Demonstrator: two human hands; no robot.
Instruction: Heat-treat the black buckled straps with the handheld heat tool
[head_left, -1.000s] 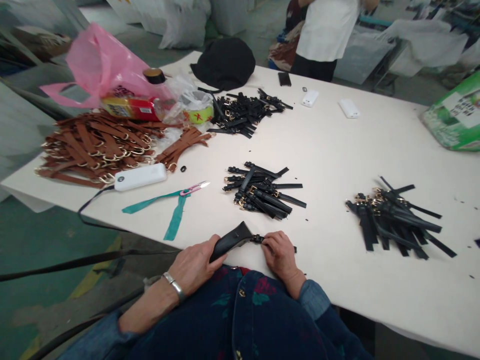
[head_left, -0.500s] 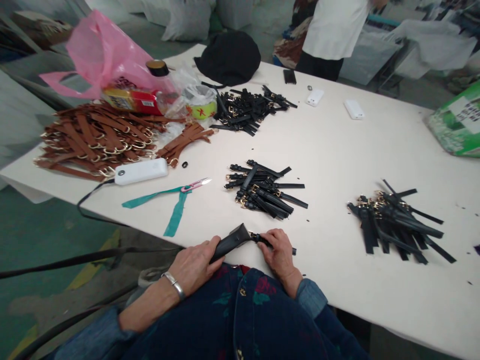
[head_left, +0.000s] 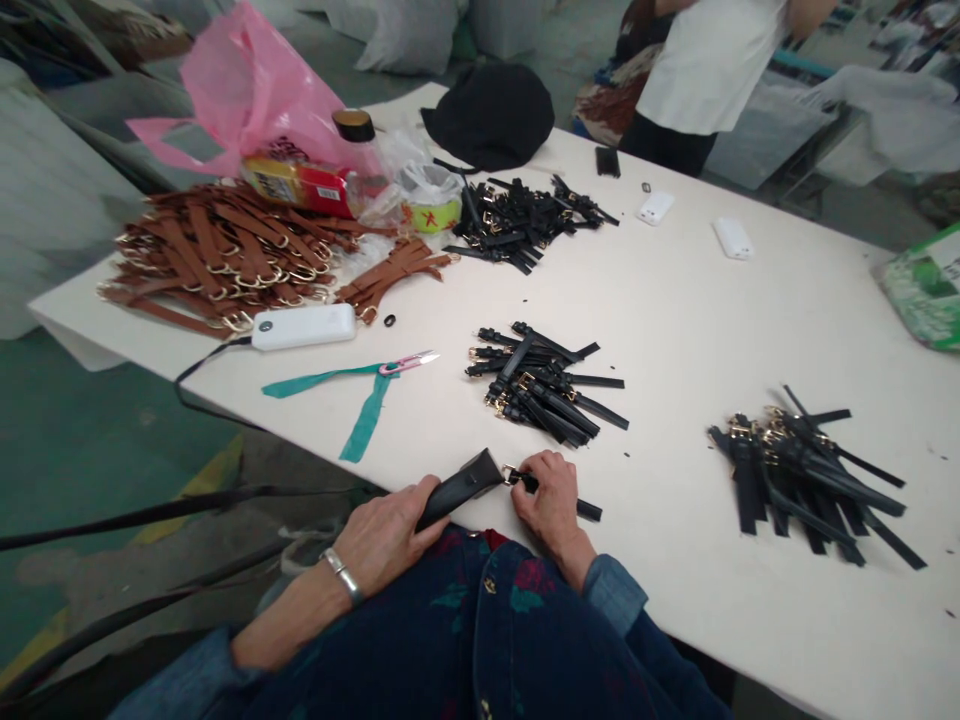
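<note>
My left hand (head_left: 390,528) is wrapped round a long black handheld piece (head_left: 461,490) with a boxy, flared end; its exact kind is unclear. Near that end, my right hand (head_left: 549,500) pinches a short black strap (head_left: 589,510) with a gold buckle (head_left: 510,475). The buckle sits just off the flared end, and the strap's tail sticks out to the right of my fingers. Part of the strap is hidden under the hand. Beyond my hands lies a pile of black buckled straps (head_left: 551,390), and another pile of black straps (head_left: 806,470) is farther right.
Pink-handled thread snips (head_left: 405,364) with teal ribbon (head_left: 365,425) lie left. A white power bank (head_left: 304,326), brown straps (head_left: 232,255), a pink bag (head_left: 259,90) and a black cap (head_left: 495,115) are behind. Someone in a white top (head_left: 712,65) stands across the table.
The view has shifted, so things on the table appear slightly farther right. The buckle now shows more clearly beside the black piece's end. Both hands keep their hold.
</note>
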